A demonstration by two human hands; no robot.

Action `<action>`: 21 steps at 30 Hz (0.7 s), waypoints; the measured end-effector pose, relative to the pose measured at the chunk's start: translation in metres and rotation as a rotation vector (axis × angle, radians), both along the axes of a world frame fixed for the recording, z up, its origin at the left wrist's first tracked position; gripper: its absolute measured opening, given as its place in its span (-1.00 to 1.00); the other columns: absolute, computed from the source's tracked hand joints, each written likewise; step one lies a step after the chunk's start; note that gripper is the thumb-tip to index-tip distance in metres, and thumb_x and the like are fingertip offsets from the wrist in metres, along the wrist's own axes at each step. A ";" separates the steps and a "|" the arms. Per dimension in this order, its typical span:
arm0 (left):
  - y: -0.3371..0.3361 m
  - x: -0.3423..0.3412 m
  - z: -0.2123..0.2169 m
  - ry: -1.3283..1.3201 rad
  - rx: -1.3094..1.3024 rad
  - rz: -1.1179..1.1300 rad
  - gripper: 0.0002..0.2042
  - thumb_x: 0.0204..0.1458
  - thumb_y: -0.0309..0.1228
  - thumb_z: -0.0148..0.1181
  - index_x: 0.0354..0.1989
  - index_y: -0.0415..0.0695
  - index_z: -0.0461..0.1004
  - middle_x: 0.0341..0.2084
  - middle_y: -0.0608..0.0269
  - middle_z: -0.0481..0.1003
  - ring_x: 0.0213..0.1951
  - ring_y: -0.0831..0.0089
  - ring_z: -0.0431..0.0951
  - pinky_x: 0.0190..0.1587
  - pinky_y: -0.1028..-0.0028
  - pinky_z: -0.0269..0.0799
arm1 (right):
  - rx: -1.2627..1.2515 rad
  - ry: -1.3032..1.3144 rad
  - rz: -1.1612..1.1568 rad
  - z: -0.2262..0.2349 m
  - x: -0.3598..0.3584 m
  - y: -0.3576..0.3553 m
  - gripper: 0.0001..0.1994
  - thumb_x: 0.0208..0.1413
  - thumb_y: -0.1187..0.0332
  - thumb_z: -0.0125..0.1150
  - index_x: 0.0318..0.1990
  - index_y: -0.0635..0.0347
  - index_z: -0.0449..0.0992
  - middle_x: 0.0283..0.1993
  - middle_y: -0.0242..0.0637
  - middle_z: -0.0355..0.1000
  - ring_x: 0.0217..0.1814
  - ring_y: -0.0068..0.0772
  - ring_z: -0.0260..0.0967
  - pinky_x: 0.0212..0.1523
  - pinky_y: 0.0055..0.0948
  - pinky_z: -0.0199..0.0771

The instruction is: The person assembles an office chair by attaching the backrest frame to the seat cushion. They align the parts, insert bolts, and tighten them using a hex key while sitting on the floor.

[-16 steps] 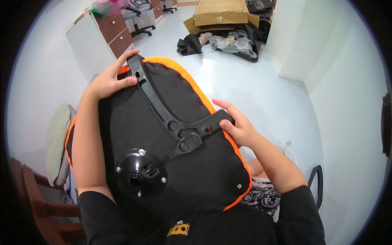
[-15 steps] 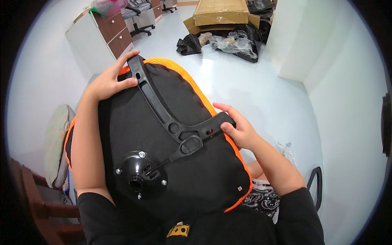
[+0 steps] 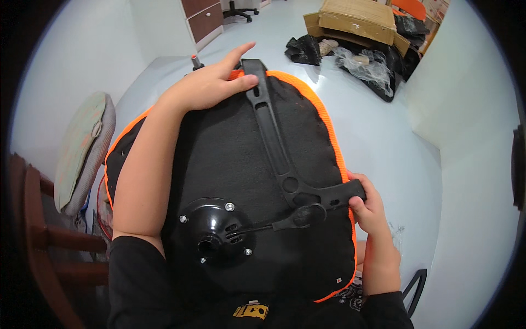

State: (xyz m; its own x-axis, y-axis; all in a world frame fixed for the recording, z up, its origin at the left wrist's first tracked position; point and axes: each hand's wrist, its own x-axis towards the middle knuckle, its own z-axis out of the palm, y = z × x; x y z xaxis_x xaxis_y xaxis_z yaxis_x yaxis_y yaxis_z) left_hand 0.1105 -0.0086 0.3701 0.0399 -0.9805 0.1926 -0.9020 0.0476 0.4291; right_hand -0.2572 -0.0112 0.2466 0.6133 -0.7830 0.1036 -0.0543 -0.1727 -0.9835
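An upturned office chair seat (image 3: 219,148) with a black underside and orange mesh edging leans against my body. Across it lies a bent black plastic armrest bracket (image 3: 275,145) with slots at both ends. My left hand (image 3: 205,88) is at the bracket's far end, thumb pressed on it and index finger stretched past it. At the near right end my right hand (image 3: 371,208) grips the bracket, thumb on top, the other fingers partly hidden by the seat edge. A round black mounting plate (image 3: 211,216) with bolts is on the underside. Its lever (image 3: 301,217) reaches toward the bracket's bend.
At the far right stands an opened cardboard box (image 3: 356,22) with black bags and clear plastic (image 3: 364,63) beside it. A cushion (image 3: 82,148) and dark red wooden furniture (image 3: 66,236) are at my left. A white wall (image 3: 476,109) rises on the right.
The seat, bracket and both hands have moved right in the picture, and the bracket's long arm points more straight away from me. The background has shifted too. Both hands keep to the bracket's ends.
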 end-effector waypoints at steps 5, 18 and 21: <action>0.009 -0.005 0.015 -0.118 -0.020 0.009 -0.25 0.04 0.23 -0.06 0.34 0.10 -0.01 -0.11 -0.16 0.46 -0.02 0.00 0.45 0.04 0.27 0.30 | -0.108 0.071 -0.009 0.007 -0.008 0.003 -0.36 0.01 -0.04 0.26 0.10 0.29 0.33 -0.29 -0.40 0.40 -0.24 -0.61 0.31 -0.21 -0.57 0.31; 0.052 -0.040 0.071 -0.217 -0.126 0.013 -0.33 0.04 0.13 0.00 0.26 0.07 0.08 -0.30 -0.08 0.53 -0.20 -0.05 0.53 -0.14 0.17 0.39 | -0.172 -0.134 -0.065 0.003 -0.019 0.025 -0.34 -0.06 -0.03 0.36 0.05 0.32 0.35 -0.23 -0.35 0.43 -0.22 -0.61 0.34 -0.21 -0.59 0.33; 0.050 -0.045 0.069 -0.204 -0.200 -0.023 -0.35 0.05 0.09 0.01 0.26 0.06 0.08 -0.30 -0.07 0.54 -0.19 -0.04 0.53 -0.14 0.19 0.39 | -0.180 -0.106 -0.080 0.003 -0.030 0.025 -0.34 -0.09 -0.02 0.38 0.04 0.30 0.36 -0.21 -0.33 0.44 -0.19 -0.57 0.37 -0.16 -0.55 0.35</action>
